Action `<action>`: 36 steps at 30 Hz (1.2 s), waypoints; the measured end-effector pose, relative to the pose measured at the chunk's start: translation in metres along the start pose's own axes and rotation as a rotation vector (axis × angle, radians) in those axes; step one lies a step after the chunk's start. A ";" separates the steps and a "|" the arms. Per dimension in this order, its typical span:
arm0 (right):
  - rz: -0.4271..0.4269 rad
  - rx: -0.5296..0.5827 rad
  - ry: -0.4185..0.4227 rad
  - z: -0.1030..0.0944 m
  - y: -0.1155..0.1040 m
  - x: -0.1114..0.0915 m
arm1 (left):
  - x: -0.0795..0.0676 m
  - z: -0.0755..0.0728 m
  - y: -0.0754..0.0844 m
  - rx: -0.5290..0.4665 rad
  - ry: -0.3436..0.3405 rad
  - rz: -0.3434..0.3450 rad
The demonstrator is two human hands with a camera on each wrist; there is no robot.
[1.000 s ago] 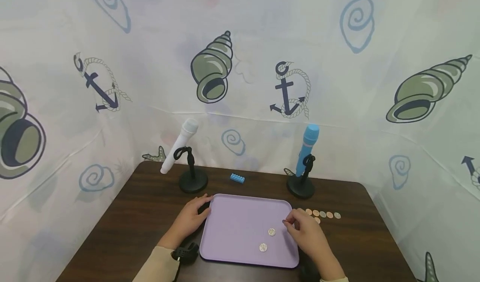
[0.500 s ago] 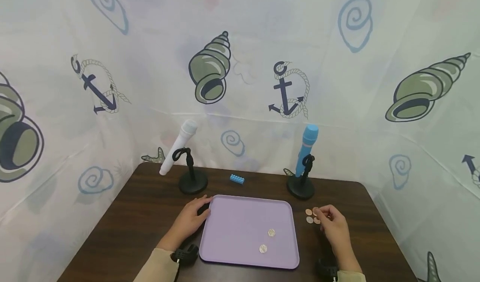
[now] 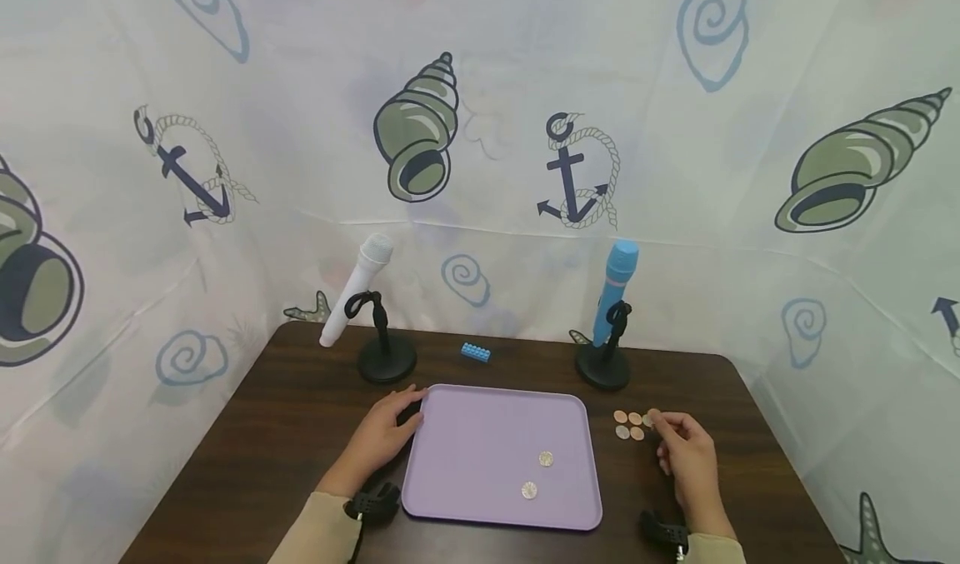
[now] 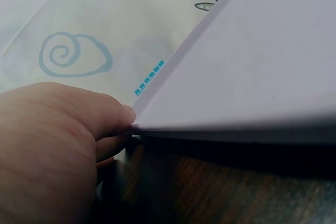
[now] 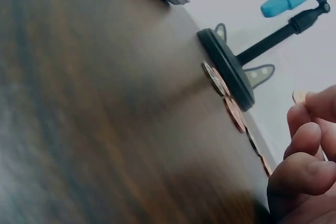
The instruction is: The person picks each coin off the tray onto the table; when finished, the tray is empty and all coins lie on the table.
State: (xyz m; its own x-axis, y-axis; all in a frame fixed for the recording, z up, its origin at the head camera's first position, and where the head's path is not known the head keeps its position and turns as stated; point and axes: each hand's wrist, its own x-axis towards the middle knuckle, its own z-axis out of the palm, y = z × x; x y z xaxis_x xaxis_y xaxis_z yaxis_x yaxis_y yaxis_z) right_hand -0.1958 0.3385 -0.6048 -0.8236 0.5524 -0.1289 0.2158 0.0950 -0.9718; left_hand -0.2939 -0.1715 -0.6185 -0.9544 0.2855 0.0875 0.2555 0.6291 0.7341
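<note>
A purple tray (image 3: 480, 439) lies on the table with two silvery coins (image 3: 529, 490) on it. My left hand (image 3: 382, 435) rests at its left side, fingertips touching the far left corner; in the left wrist view the left fingers (image 4: 113, 114) meet the tray's edge (image 4: 173, 82). To the right of the tray, copper and silver coins (image 3: 637, 434) lie in two short rows. Over the right end of the rows is my right hand (image 3: 690, 456), pinching a small coin (image 5: 299, 96) between thumb and fingertip. That hand hides part of the table beneath it.
Behind the tray stand a white microphone (image 3: 356, 289) and a blue microphone (image 3: 615, 289), each on a black stand with a round base (image 3: 386, 360). A blue toy brick (image 3: 476, 352) lies between them. A printed cloth (image 3: 510, 281) hangs behind the table (image 3: 247, 431).
My right hand has moved from the tray's right edge across to the coins, then slightly farther right along them. The left hand keeps its place, and the two coins still lie on the tray.
</note>
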 end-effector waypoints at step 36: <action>-0.070 -0.342 -0.084 -0.011 0.005 0.011 | 0.004 0.001 -0.001 -0.017 -0.027 -0.020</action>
State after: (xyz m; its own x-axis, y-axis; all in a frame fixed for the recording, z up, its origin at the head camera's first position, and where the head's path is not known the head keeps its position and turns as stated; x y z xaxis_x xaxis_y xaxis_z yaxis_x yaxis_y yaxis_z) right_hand -0.1974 0.3542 -0.6084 -0.8797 0.4661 -0.0944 0.3089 0.4092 -0.8586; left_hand -0.2977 -0.1708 -0.6196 -0.9546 0.2930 0.0545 0.2338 0.6227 0.7467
